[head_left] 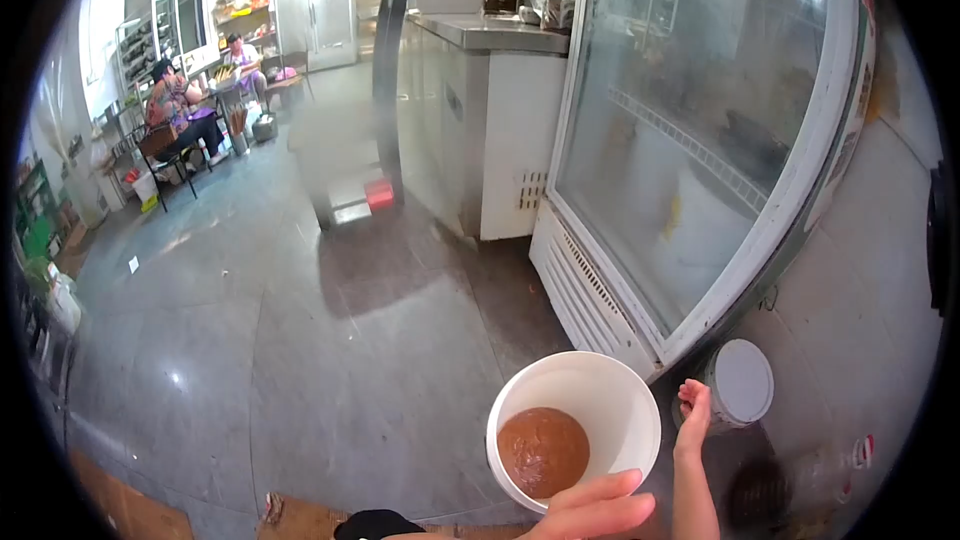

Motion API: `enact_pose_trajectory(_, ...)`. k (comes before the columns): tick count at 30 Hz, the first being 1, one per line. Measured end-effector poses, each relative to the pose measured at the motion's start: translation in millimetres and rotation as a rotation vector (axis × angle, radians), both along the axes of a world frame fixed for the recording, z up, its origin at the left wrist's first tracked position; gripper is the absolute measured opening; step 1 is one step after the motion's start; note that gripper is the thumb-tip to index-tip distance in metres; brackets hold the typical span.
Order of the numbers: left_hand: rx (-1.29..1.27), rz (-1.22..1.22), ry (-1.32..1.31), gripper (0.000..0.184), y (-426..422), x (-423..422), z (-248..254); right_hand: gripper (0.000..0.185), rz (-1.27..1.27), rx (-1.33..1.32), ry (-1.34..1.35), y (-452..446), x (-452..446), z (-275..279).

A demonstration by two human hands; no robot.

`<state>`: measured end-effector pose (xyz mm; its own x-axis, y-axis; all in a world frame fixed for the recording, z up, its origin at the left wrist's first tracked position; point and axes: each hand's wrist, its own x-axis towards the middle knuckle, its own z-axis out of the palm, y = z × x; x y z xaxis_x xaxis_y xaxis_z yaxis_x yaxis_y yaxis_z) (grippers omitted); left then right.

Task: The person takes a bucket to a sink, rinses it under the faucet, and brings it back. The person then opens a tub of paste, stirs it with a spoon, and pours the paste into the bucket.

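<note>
A white plastic bucket (597, 380), partly filled with a thick brown paste (543, 450), is in front of me at the lower middle of the head view. My left hand (595, 510) is at the bucket's near rim, fingers stretched out, and I cannot tell whether they touch it. To the right of the bucket, my right hand (694, 418) is raised with fingers loosely bent and nothing visible in them. Just behind that hand is a lidded white tub (743, 381).
A glass-door fridge (690, 130) stands ahead on the right, beside a steel counter (490, 35). A blurred grey cart-like object (345, 150) is on the tiled floor (330, 410). Two people (180, 105) sit far left. Cardboard (130, 500) lies at the lower left.
</note>
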<state>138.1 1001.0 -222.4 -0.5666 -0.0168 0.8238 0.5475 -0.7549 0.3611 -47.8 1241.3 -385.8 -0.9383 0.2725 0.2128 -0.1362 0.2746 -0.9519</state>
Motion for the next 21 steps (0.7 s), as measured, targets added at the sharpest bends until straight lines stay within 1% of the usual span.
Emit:
enact_pose_trajectory(2, 0.026, 0.025, 0.019, 0.078, -1.1, 2.7, 1.8, 0.041, 0.033, 0.021, 0.031, -13.7, 5.4, 8.3)
enact_pose_trajectory(3, 0.025, -0.029, 0.005, 0.075, -4.0, 11.1, -10.7, 0.039, 0.067, 0.049, 0.053, -20.4, 8.6, 11.7)
enact_pose_trajectory(5, 0.024, -0.076, -0.022, 0.072, -7.3, 14.5, -5.1, 0.038, 0.107, 0.043, 0.062, -29.0, 13.3, 15.7)
enact_pose_trajectory(8, 0.054, -0.049, 0.092, 0.070, -2.9, 8.1, 6.1, 0.038, 0.138, 0.022, 0.068, -33.1, 16.6, 17.2)
enact_pose_trajectory(11, 0.049, -0.061, 0.108, 0.071, -4.9, 12.3, 4.8, 0.038, 0.139, 0.024, 0.082, -34.4, 24.0, 16.8)
enact_pose_trajectory(14, 0.030, 0.023, 0.123, 0.072, -5.4, 12.6, 0.6, 0.038, 0.130, 0.019, 0.078, -32.7, 23.6, 9.5)
enact_pose_trajectory(15, 0.082, 0.043, 0.248, 0.073, -1.8, 5.0, -8.4, 0.038, 0.148, 0.012, 0.087, -33.9, 22.6, 7.6)
enact_pose_trajectory(17, 0.124, 0.081, 0.377, 0.074, -2.6, -2.6, -14.3, 0.038, 0.135, 0.009, 0.077, -36.2, 24.2, 7.1)
enact_pose_trajectory(20, 0.124, 0.077, 0.455, 0.074, -13.7, -1.1, -1.9, 0.037, 0.157, 0.017, 0.070, -44.4, 27.5, 9.4)
enact_pose_trajectory(21, 0.053, 0.113, 0.325, 0.073, -21.6, 6.4, 8.3, 0.037, 0.162, 0.029, 0.060, -44.6, 28.7, 10.5)
